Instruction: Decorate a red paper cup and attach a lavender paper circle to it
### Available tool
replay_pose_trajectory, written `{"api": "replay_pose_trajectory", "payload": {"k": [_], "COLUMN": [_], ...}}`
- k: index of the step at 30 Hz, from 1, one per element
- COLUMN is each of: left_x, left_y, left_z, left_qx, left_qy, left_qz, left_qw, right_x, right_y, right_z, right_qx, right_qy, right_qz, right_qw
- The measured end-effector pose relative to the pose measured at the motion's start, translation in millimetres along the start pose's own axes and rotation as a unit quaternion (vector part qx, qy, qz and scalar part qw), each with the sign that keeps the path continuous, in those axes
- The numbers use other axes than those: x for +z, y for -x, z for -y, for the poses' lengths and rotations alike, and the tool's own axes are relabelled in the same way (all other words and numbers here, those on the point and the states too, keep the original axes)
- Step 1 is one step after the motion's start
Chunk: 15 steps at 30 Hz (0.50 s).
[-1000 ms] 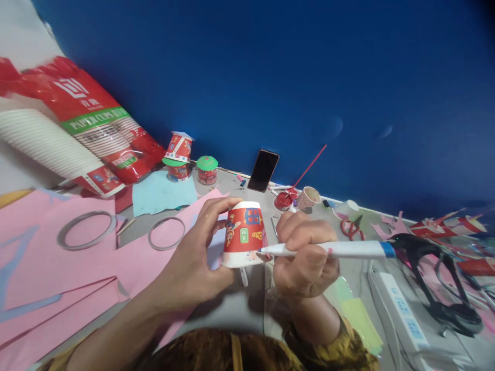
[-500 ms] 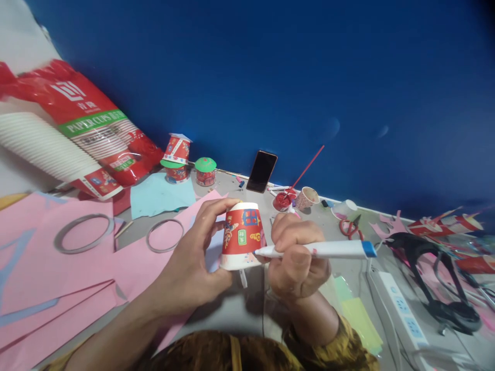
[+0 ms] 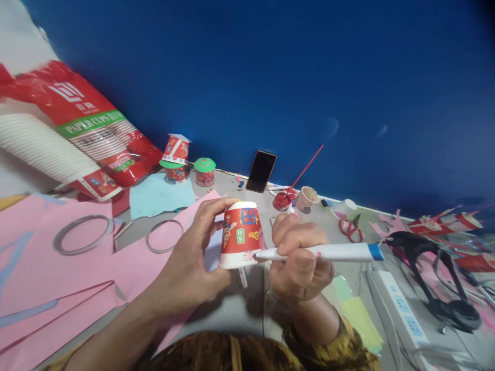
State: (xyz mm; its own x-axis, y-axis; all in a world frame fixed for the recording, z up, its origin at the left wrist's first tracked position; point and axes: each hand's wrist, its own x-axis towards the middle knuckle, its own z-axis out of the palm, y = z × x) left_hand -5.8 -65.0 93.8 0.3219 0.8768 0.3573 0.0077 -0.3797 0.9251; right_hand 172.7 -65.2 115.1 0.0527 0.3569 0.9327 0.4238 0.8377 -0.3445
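A: A blue wall (image 3: 216, 77) rises behind a grey tabletop (image 3: 327, 221) — what lies in front of it?

B: Pink paper (image 3: 50, 278) on the left, with two grey rings (image 3: 59, 242) lying on it. A dark phone (image 3: 261, 171) leans near the wall, and red-handled scissors (image 3: 350, 226) lie to the right.

A: And what is being held?

B: The left hand (image 3: 197, 252) has a red-and-white paper cup (image 3: 243, 232) in its grip, fingertips up at the narrow end, thumb down by the wide rim.

A: So the cup is upside down?

B: Yes, and held above the tabletop, near the middle of the view.

A: The right hand (image 3: 301, 257)?

B: Closed around a white marker (image 3: 344, 252) — its blue tip is at the cup's white band, near the rim (touching or just short, I can't tell).
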Motion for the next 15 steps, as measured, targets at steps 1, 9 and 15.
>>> {"api": "replay_pose_trajectory", "payload": {"k": [1,9,15], "left_x": [-0.3,-0.6,-0.5], "left_y": [0.2,-0.9,-0.7], "left_z": [0.6,3.3,0.8], "left_qx": [-0.001,0.003,0.000], "left_qy": [-0.001,-0.018,-0.015], "left_qz": [0.000,0.000,0.000], "left_qw": [1.000,1.000,1.000], "right_x": [0.4,3.0,-0.3], "right_y": [1.2,5.3,5.8], "right_z": [0.0,0.4,0.3], "right_qx": [0.005,0.020,0.024], "right_qy": [-0.016,-0.044,-0.041], "right_qz": [-0.018,-0.021,-0.010], "right_qw": [1.000,0.999,0.999]}}
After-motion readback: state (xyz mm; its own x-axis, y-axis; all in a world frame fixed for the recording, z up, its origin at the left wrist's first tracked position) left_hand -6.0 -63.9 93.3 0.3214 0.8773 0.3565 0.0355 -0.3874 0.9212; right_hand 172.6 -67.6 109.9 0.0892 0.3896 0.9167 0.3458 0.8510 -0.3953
